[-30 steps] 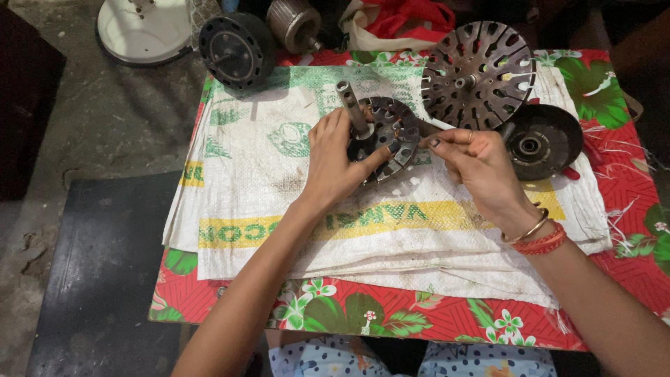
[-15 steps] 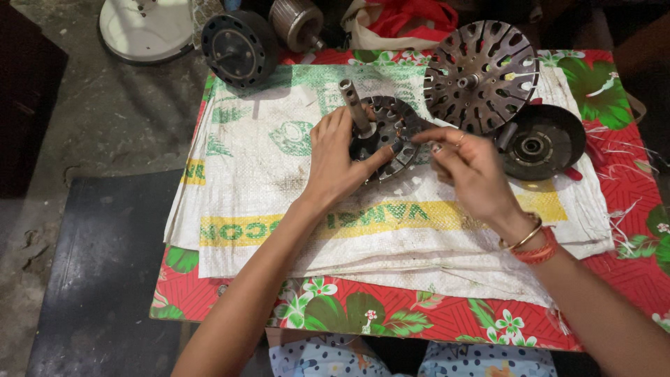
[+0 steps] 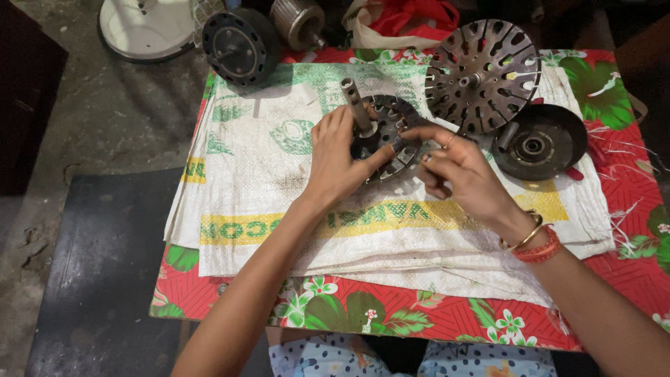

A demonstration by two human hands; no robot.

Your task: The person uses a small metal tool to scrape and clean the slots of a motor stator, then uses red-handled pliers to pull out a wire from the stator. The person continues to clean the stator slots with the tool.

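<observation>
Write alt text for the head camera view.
Two bare hands work on a slotted metal motor core with an upright shaft, the left hand steadying it, the right hand pinching at its edge. It lies on white woven sacks over a red floral tablecloth.

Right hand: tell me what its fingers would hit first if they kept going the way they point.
The right hand points up and left, fingertips already at the slotted metal core the left hand steadies. That core, then probably its upright shaft; depth is unclear.
</observation>
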